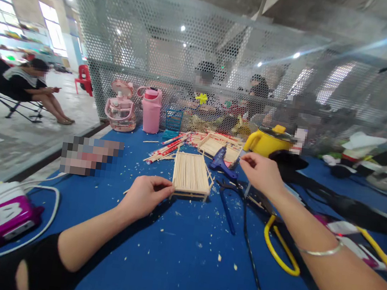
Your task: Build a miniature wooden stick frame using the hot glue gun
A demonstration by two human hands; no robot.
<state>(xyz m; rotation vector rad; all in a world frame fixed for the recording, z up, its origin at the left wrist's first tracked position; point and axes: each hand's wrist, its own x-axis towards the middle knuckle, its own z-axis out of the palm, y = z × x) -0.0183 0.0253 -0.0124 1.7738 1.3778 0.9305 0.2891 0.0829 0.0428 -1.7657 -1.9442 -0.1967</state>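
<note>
A small tray built from thin wooden sticks (192, 172), with a slatted floor and low rails, lies on the blue table. My left hand (147, 196) pinches its near left corner between thumb and fingers. To the right, my right hand (259, 172) hovers with thumb and fingertips pressed together; anything between them is too small to make out. A blue glue gun (224, 163) lies just left of that hand. Blue-handled pliers (228, 209) rest on the table below the glue gun. Behind the tray is a second stick-built piece (211, 145).
Loose sticks and red wrappers (169, 149) lie behind. A pink bottle (151, 111), a clear pink jug (121, 114) and a yellow pot (268, 140) stand along the mesh screen (176, 62). A black cable (249, 247) crosses the right side; a purple power strip (8, 220) sits left.
</note>
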